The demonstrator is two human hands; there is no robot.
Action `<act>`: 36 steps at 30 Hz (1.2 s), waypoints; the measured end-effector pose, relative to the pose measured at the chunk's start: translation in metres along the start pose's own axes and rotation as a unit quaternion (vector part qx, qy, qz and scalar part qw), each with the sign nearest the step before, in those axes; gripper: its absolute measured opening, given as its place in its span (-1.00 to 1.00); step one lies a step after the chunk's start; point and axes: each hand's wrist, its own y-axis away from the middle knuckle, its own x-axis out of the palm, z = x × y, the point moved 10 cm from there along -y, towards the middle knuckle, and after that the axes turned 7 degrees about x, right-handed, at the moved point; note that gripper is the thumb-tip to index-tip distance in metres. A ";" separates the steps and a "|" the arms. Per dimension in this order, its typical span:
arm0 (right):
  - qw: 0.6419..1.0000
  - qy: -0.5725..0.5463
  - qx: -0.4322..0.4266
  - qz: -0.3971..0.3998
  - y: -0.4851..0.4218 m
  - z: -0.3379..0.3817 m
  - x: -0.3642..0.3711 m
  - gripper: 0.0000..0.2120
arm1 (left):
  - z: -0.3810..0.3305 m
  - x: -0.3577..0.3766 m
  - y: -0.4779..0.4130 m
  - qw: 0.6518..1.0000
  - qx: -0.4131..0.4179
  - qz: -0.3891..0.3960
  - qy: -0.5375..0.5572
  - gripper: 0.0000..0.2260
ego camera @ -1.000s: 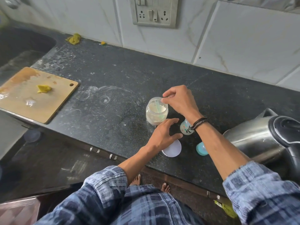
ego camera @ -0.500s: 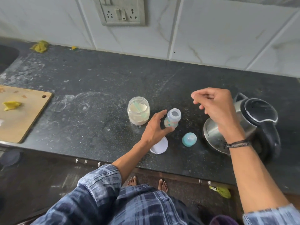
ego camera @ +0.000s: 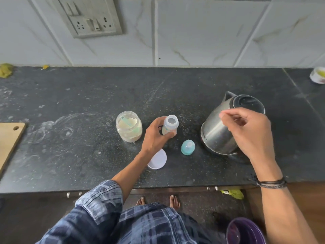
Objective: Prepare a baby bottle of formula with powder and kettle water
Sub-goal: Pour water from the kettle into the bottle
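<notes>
Purple plastic of a bucket is showing at the near right corner, cut off by the frame, beside a checked sleeve. On the dark counter a white lid is lying flat, partly hidden by the left wrist, and a teal bottle cap is sitting just right of it. The left hand is now gripping the baby bottle, fingers and thumb curling round its body; half a second ago it was only reaching beside it. The bottle is standing upright and uncapped between the powder jar on its left and the kettle on its right. A pale scoop is lying inside the jar. The right hand is hovering over the kettle, having moved further right, fingers curled with thumb and forefinger tips meeting on nothing visible; it is hiding the kettle's handle. The cutting board is slipping out at the left edge, while a small bowl is newly appearing, half cut off, at the far right.
</notes>
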 end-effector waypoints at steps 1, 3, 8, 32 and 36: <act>1.000 0.009 -0.009 -0.022 0.002 -0.001 -0.007 -0.93 | -0.004 0.000 -0.001 1.000 0.003 -0.001 0.002 -0.53; 0.998 0.020 -0.026 -0.059 0.004 -0.005 -0.019 -0.92 | -0.011 0.001 -0.003 1.000 0.005 -0.002 0.006 -0.53; 0.987 0.048 -0.094 -0.125 0.013 -0.009 -0.036 -0.93 | -0.027 0.008 -0.008 1.000 0.016 -0.004 0.013 -0.54; 0.951 -0.168 0.106 -0.239 0.036 -0.106 -0.040 -0.64 | -0.046 0.045 -0.021 0.999 0.033 0.010 0.022 -0.54; 0.950 -0.181 0.085 -0.239 0.031 -0.105 -0.042 -0.61 | -0.046 0.044 -0.020 0.999 0.033 0.000 0.017 -0.54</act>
